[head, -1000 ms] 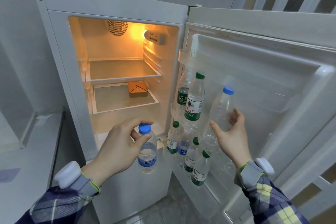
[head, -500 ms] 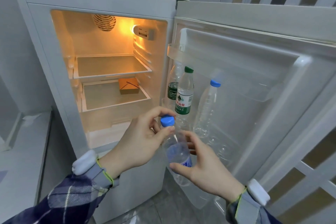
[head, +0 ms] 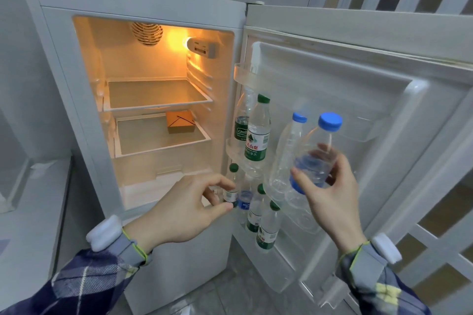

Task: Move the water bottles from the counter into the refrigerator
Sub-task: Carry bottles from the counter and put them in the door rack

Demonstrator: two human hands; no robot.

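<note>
Head view: right hand (head: 330,186) grips a blue-capped bottle (head: 316,158) round its lower body, thumb on the near side, fingers showing through the clear plastic behind. Bottle is tilted, cap leaning right, held in the air in front of the open refrigerator door (head: 384,33), level with the middle door shelf (head: 231,151). Left hand (head: 189,208) holds nothing, fingers loosely curled with thumb and forefinger narrowly apart, near the fridge's front edge just beside the lower door shelf bottles (head: 256,210).

Middle door shelf already carries two green-labelled bottles (head: 257,135) at its hinge end and a clear blue-capped bottle (head: 286,156) next to them; the held bottle sits just to the right of that one. Lower shelf carries several small bottles, packed close. Inside the fridge (head: 143,11), a brown box (head: 180,122) on the second glass shelf. Counter with any remaining bottles: not in view.

Risks, as judgement: the tilt means the base could catch the shelf rail on the way in. The neighbouring clear bottle looks light and could be knocked over by a sideways nudge. The grip is low on thin plastic, so squeezing could let it slip.
</note>
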